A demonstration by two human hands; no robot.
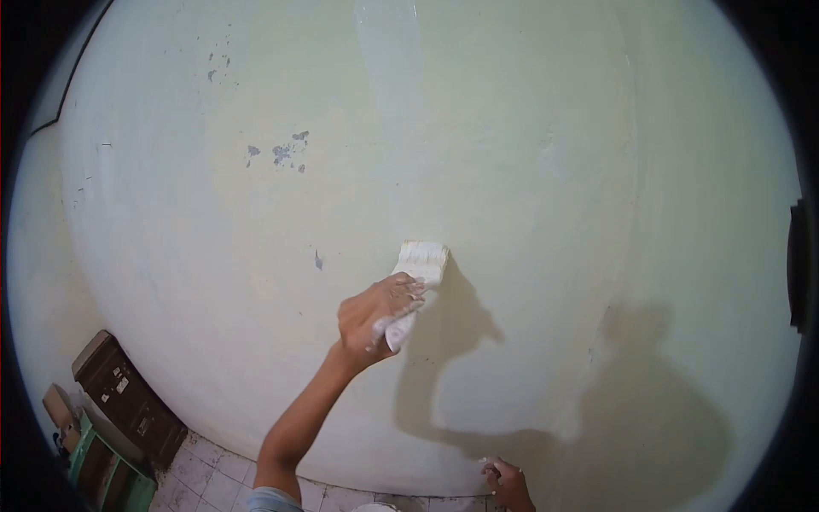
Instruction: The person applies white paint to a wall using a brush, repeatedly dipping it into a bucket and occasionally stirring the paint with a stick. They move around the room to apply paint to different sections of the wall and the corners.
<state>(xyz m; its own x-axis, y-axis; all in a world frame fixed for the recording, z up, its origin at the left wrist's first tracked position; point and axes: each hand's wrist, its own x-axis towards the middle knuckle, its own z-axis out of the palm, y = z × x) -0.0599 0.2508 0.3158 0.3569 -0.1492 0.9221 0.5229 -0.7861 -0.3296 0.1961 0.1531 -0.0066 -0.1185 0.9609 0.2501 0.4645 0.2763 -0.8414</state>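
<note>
- At the far lower left, a dark brown box (128, 397) is leaning against the foot of the wall, and a green wooden frame (109, 474) is standing just beside it on the pale tiled floor (215, 478).
- The wall (529, 128) is filling nearly the whole view, pale greenish white, and it is showing grey chipped patches (286, 154) in its upper left part.
- The left hand (375, 317) is reaching up on a bare forearm, its fingers wrapping tightly around the handle of a paintbrush (420, 266).
- The paintbrush, coated white, is pointing up and slightly right, its bristles pressing on the wall near the middle of the view, just above the hand.
- The arm and brush are casting a dark shadow (444, 341) on the wall just to their right.
- The right hand (508, 485) is hanging low at the bottom edge, flecked with paint, near the wall's foot. Its fingers are looking curled, but I cannot tell whether it is holding anything.
</note>
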